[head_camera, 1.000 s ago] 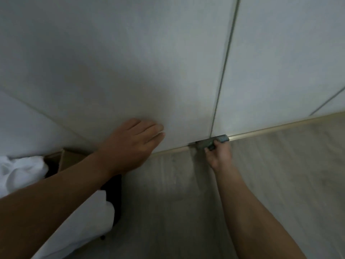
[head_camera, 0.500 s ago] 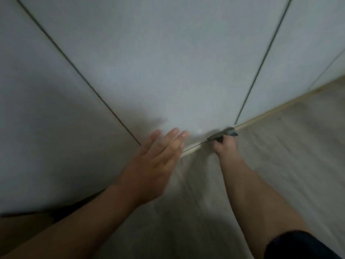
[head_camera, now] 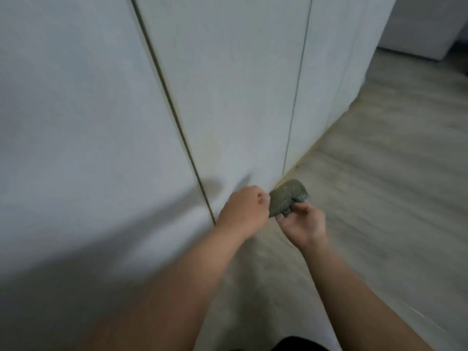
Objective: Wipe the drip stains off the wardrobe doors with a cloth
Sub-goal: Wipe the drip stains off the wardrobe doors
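Observation:
A grey-green cloth [head_camera: 287, 196] is held up between both hands, just in front of the base of the white wardrobe doors [head_camera: 228, 97]. My left hand [head_camera: 244, 211] is curled and pinches the cloth's left edge. My right hand [head_camera: 302, 224] grips the cloth's lower end from below with bent fingers. A faint yellowish drip stain [head_camera: 212, 145] runs down the middle door panel above the hands. Dark vertical gaps separate the door panels.
Light wood-look floor [head_camera: 379, 198] spreads to the right and below. A pale strip runs along the wardrobe's bottom edge [head_camera: 309, 153]. A white unit [head_camera: 425, 29] stands at the far right beyond the wardrobe's end.
The cloth has come off the bottom strip and is lifted clear. My left hand left the door and closed on the cloth. The view has swung to the right along the wardrobe.

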Motion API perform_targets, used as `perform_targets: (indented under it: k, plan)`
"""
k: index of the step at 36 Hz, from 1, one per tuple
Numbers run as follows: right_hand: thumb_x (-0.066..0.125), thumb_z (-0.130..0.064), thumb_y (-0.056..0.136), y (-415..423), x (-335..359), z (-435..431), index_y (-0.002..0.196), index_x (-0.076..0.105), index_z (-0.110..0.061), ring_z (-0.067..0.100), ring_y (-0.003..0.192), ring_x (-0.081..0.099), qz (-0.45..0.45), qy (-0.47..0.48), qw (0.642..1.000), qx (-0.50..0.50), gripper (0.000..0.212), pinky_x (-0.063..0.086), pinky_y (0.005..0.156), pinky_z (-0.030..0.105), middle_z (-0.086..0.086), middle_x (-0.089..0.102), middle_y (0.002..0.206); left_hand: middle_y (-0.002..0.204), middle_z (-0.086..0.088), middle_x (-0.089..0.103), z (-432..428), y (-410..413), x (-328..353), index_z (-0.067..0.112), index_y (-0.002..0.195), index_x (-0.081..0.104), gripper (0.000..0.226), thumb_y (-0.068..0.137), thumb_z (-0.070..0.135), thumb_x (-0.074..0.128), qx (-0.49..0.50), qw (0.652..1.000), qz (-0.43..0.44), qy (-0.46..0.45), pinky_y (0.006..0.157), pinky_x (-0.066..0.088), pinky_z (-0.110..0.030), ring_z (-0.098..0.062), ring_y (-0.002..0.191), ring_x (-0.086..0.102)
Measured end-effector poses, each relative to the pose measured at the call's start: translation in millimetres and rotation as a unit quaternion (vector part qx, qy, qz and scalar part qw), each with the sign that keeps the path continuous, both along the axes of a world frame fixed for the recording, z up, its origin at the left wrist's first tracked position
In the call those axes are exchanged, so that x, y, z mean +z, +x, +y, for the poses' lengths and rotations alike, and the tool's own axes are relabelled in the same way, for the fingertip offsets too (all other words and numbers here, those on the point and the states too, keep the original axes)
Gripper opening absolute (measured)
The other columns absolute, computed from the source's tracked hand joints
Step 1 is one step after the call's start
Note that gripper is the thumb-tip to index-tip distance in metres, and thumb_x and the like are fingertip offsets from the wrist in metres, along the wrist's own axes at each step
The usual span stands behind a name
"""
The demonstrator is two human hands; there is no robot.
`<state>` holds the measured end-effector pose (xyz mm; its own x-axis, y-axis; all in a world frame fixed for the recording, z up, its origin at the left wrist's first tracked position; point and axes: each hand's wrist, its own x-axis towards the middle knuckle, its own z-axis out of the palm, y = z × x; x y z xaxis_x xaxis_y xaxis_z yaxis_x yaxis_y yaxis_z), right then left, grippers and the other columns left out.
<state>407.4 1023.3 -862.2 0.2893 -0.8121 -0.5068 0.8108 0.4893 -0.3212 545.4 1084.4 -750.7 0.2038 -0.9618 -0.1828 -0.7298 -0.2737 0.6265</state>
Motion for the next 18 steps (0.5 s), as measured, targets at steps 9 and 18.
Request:
perform_targets:
  k: [9,18]
  plan:
    - [0.05,-0.022,0.076,-137,117,-48,0.099,0.068,-0.011,0.034,0.103,0.063,0.029,-0.004,0.998,-0.054,0.031,0.045,0.098,0.048,0.015,0.067,0.107,0.106,0.01,0.078,-70,-129,33,0.026,0.109,0.074,0.038,0.106,0.045,0.042,0.154,0.833,0.517,0.125,0.097,0.049,-0.036,-0.012,0.11,0.07]
    - [0.047,-0.02,0.083,-264,365,-108,0.088,0.076,-0.008,0.032,0.092,0.07,0.033,0.118,0.984,-0.128,0.032,0.046,0.093,0.043,0.015,0.073,0.096,0.113,0.004,0.076,-159,-248,247,0.018,0.12,0.07,0.049,0.072,0.025,0.07,0.104,0.796,0.531,0.272,0.087,0.053,-0.039,-0.012,0.105,0.069]
